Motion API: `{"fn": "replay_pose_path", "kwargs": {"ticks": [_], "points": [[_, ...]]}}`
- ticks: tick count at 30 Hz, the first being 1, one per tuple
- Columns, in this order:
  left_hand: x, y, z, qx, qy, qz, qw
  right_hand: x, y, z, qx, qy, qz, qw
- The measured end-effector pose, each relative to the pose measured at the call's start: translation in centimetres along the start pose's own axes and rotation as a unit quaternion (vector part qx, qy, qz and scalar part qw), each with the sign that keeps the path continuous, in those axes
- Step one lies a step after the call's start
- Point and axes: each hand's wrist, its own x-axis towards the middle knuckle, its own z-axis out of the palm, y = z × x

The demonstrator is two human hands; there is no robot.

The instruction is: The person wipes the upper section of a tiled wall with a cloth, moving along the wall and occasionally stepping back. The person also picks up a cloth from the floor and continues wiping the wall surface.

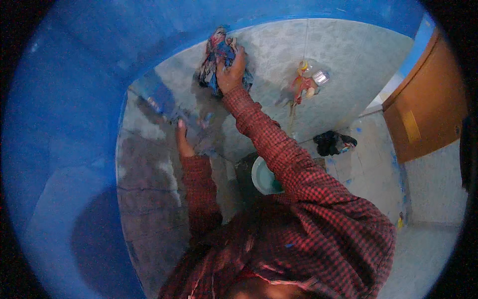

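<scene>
A crumpled, many-coloured patterned cloth (217,44), with blue, red and dark parts, lies in my right hand (233,74). My fingers are closed around it against the grey surface near the blue wall. My left hand (184,138) is lower and to the left, its fingers partly lost in blur and shade. Just beyond its fingertips is a smeared bluish, elongated thing (162,102). Whether my left hand holds it, I cannot tell.
A clear container with a yellow cap (303,65) stands by a reddish crumpled thing (301,88). A pale bucket (264,175) is beneath my right arm, and a black plastic bag (331,143) lies farther right. The blue wall (64,124) borders the left; a brown door (423,99) is at right.
</scene>
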Motion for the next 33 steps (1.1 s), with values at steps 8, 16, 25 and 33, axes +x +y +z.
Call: {"fn": "replay_pose_path", "kwargs": {"ticks": [8,16,25,33], "points": [[-2.5,-0.4,-5.0,-0.026,0.049,-0.011,0.998,4.6,1.1,-2.8,-0.005,0.132,-0.009,0.991],[-3.4,-1.1,-3.5,-0.056,0.001,0.003,0.998,0.0,0.7,2.3,-0.001,-0.142,-0.144,0.979],[-7.1,-1.6,-3.3,0.069,0.020,0.051,0.996,2.2,0.7,1.2,-0.010,-0.054,-0.227,0.972],[-10.8,-3.9,-3.5,0.088,0.114,-0.024,0.989,-1.3,2.1,7.2,0.019,-0.108,-0.253,0.961]]}}
